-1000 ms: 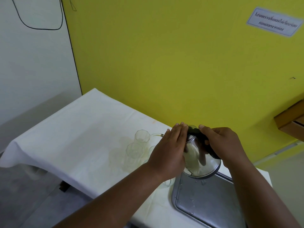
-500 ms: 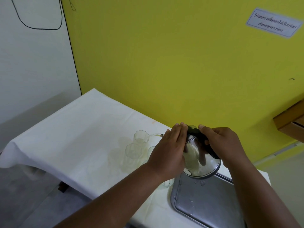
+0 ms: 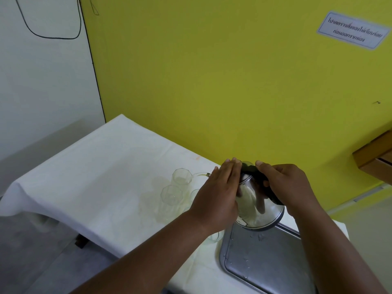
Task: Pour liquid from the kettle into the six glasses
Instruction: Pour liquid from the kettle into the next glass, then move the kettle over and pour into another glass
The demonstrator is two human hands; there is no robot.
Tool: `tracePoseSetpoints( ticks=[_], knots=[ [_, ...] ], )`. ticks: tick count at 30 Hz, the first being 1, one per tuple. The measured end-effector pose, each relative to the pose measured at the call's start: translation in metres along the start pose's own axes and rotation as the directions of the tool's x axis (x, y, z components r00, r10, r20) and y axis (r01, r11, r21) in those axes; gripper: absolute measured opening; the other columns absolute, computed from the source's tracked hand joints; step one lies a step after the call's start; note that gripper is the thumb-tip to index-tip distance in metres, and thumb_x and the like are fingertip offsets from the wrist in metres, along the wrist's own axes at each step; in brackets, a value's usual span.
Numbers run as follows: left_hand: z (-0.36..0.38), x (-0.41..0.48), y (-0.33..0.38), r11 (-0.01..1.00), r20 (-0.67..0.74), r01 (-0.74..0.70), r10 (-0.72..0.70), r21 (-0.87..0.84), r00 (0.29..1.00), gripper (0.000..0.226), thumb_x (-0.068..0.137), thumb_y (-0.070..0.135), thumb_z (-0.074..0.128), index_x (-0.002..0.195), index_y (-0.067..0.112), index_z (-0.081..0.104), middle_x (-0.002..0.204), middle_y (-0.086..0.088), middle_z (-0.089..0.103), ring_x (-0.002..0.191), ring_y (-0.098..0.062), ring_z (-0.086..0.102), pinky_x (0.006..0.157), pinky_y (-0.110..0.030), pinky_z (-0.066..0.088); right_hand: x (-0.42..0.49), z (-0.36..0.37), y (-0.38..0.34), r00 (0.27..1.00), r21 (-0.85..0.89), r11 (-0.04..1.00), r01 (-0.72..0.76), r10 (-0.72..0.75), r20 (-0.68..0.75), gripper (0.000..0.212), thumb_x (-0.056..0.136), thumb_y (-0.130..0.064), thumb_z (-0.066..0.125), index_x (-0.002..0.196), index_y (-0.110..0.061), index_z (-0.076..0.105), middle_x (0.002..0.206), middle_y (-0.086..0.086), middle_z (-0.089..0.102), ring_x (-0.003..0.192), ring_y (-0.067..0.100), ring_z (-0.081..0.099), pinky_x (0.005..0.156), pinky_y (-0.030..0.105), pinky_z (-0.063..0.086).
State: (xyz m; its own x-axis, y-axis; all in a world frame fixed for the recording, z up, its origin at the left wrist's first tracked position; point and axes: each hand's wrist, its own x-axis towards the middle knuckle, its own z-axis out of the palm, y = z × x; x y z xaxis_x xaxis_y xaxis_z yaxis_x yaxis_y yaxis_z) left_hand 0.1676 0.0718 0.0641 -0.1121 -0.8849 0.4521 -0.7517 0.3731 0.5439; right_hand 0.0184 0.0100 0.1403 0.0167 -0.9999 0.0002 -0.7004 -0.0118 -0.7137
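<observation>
A shiny steel kettle (image 3: 257,211) with a black handle is tilted to the left, its thin spout (image 3: 206,174) over the far clear glass (image 3: 182,176). A pale stream arcs from the spout into that glass. My right hand (image 3: 284,183) grips the black handle. My left hand (image 3: 218,198) lies flat against the kettle's left side and lid. A second clear glass (image 3: 171,196) stands nearer me. More glasses are partly hidden behind my left hand and forearm; one rim (image 3: 214,237) shows below my wrist.
A white cloth covers the table (image 3: 84,177), with a damp patch (image 3: 148,198) left of the glasses. A wet steel tray (image 3: 261,264) lies at the front right under the kettle. The yellow wall stands right behind, and a wooden shelf corner (image 3: 375,155) juts out at right.
Both hands and the kettle hold the same tilted pose over the far glass. Only the view has shifted slightly.
</observation>
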Motion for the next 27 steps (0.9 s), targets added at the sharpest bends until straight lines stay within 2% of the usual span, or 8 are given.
tracePoseSetpoints(
  ticks=[10, 14, 18, 22, 24, 26, 27],
  knots=[
    [0.002, -0.002, -0.001, 1.0, 0.003, 0.0, 0.0, 0.016, 1.0, 0.08, 0.073, -0.002, 0.052, 0.148, -0.002, 0.022, 0.154, -0.019, 0.027, 0.144, -0.032, 0.021, 0.117, -0.043, 0.021, 0.0, 0.003, 0.003, 1.0, 0.019, 1.0, -0.004, 0.004, 0.002, 0.057, 0.091, -0.046, 0.063, 0.048, -0.009, 0.059, 0.031, -0.004, 0.052, 0.047, 0.024, 0.048, 0.062, 0.036, 0.039],
    [0.001, -0.002, -0.001, 1.0, 0.005, 0.001, -0.001, 0.014, 1.0, 0.08, 0.073, -0.002, 0.052, 0.148, -0.002, 0.023, 0.153, -0.019, 0.027, 0.144, -0.032, 0.02, 0.117, -0.044, 0.021, 0.001, 0.004, 0.006, 1.0, 0.032, 0.999, 0.004, -0.004, 0.002, 0.061, 0.091, -0.047, 0.063, 0.054, 0.002, 0.061, 0.033, -0.001, 0.052, 0.046, 0.024, 0.047, 0.061, 0.036, 0.04],
    [-0.001, -0.002, 0.001, 1.0, 0.005, -0.009, 0.009, 0.006, 1.0, 0.078, 0.074, -0.003, 0.051, 0.147, -0.002, 0.023, 0.153, -0.02, 0.028, 0.144, -0.033, 0.021, 0.116, -0.047, 0.023, 0.0, 0.006, 0.009, 1.0, 0.074, 0.997, -0.003, 0.004, -0.014, 0.057, 0.091, -0.045, 0.064, 0.048, -0.008, 0.057, 0.035, 0.0, 0.053, 0.045, 0.025, 0.047, 0.06, 0.035, 0.039],
    [0.0, 0.0, 0.004, 0.998, 0.018, -0.051, 0.05, 0.045, 0.999, 0.074, 0.075, -0.002, 0.046, 0.146, -0.004, 0.025, 0.153, -0.02, 0.027, 0.145, -0.034, 0.017, 0.114, -0.052, 0.025, -0.012, 0.016, 0.025, 0.995, 0.256, 0.965, -0.051, 0.07, -0.065, 0.055, 0.089, -0.042, 0.064, 0.051, -0.002, 0.057, 0.037, 0.0, 0.049, 0.044, 0.022, 0.039, 0.058, 0.037, 0.034],
    [0.003, 0.0, 0.005, 0.993, 0.021, -0.076, 0.074, 0.088, 0.997, 0.069, 0.077, 0.006, 0.03, 0.146, -0.003, 0.027, 0.154, -0.019, 0.026, 0.145, -0.034, 0.016, 0.113, -0.053, 0.025, -0.023, 0.023, 0.034, 0.989, 0.412, 0.906, -0.096, 0.134, -0.063, 0.053, 0.092, -0.036, 0.063, 0.05, -0.005, 0.058, 0.043, 0.011, 0.052, 0.044, 0.02, 0.036, 0.054, 0.033, 0.03],
    [0.005, -0.002, 0.007, 0.987, 0.03, -0.104, 0.101, 0.125, 0.994, 0.072, 0.075, 0.013, 0.018, 0.146, -0.002, 0.027, 0.155, -0.019, 0.025, 0.146, -0.033, 0.014, 0.114, -0.052, 0.023, -0.034, 0.028, 0.04, 0.984, 0.532, 0.835, -0.139, 0.179, -0.024, 0.052, 0.095, -0.033, 0.06, 0.057, 0.001, 0.056, 0.051, 0.028, 0.051, 0.044, 0.02, 0.034, 0.052, 0.028, 0.026],
    [0.006, -0.003, 0.009, 0.983, 0.036, -0.117, 0.113, 0.138, 0.993, 0.073, 0.075, 0.013, 0.017, 0.146, -0.002, 0.027, 0.155, -0.018, 0.025, 0.146, -0.032, 0.012, 0.115, -0.051, 0.022, -0.039, 0.03, 0.041, 0.981, 0.566, 0.81, -0.152, 0.195, -0.016, 0.05, 0.097, -0.03, 0.057, 0.059, 0.002, 0.052, 0.048, 0.025, 0.05, 0.042, 0.019, 0.033, 0.052, 0.027, 0.023]
  ],
)
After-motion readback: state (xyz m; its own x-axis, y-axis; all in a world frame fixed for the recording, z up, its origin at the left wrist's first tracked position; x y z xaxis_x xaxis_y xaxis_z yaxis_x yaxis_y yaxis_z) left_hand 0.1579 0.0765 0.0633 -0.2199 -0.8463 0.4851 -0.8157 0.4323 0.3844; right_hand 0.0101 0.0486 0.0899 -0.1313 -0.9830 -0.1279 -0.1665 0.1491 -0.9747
